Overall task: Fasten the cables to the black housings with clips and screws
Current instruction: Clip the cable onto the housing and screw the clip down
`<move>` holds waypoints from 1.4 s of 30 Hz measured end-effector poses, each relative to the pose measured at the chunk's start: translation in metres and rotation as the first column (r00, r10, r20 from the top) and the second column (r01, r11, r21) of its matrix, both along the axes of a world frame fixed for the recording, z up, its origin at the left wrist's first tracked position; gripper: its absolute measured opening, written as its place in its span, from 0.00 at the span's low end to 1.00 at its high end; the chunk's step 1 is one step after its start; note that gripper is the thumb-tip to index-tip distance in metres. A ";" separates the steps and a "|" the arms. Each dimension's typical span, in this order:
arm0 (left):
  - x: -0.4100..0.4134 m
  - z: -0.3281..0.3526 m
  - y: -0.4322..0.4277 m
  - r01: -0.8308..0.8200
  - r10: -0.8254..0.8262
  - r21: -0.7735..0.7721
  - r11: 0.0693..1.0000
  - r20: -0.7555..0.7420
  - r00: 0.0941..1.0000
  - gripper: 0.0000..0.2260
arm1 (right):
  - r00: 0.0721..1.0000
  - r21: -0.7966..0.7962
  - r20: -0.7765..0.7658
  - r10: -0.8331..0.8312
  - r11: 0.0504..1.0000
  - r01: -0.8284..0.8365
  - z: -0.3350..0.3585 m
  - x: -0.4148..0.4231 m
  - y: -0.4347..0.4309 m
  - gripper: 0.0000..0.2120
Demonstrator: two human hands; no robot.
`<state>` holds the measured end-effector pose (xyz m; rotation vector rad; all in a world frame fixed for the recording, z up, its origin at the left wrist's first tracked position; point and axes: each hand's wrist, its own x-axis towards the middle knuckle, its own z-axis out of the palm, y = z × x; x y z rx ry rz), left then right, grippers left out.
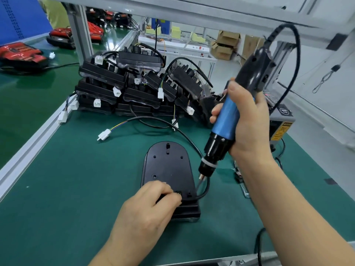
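we have the black housing [169, 164] lying flat on the green mat [67, 169], rounded end away from us. its cable [173, 122] leaves the near right corner, loops up beside the right edge and runs off to a white connector [104, 134] on the mat. our left hand [151, 204] sits over the near end of the housing, fingers curled, the tips bearing on a small clip [179, 193] where the cable enters. whether a screw already sits in the clip is too small to tell. our right hand [247, 123] is wrapped fully round the blue barrel of the electric screwdriver [226, 120], which hangs tilted. its bit [199, 182] is just above the housing's right edge, beside the cable and a little to the right of the clip, not yet on it

the main risk, as we judge it, is the tilt. if the bit meets the screw at this slant it may cam out, skid over the glossy plastic and scar it. it could also jump onto our left fingertips, which lie very near the target. a slanted start could cross-thread the screw in the plastic too. the cable loop lies right by the bit, so a stray bit could nick its jacket. a clip that shifts under our fingers could pinch the cable badly or miss it. the screwdriver's own cord [295, 54] arcs overhead and may tug the tool off line
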<state>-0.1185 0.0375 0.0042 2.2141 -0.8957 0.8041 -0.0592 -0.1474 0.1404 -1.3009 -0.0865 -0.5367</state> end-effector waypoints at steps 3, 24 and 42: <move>0.002 -0.001 0.000 0.016 -0.016 -0.012 1.000 0.007 1.000 0.05 | 0.992 -0.002 -0.098 -0.074 0.997 0.074 0.005 -0.008 -0.040 0.16; 0.003 -0.003 -0.001 -0.006 0.007 -0.027 1.000 0.027 1.000 0.05 | 0.521 -0.364 -0.713 -0.469 0.883 0.297 -0.091 -0.008 -0.202 0.28; 0.005 -0.004 -0.001 0.028 -0.027 -0.038 0.999 0.037 0.999 0.03 | 0.347 -0.614 -0.742 -0.574 0.789 -0.008 -0.079 0.005 -0.208 0.21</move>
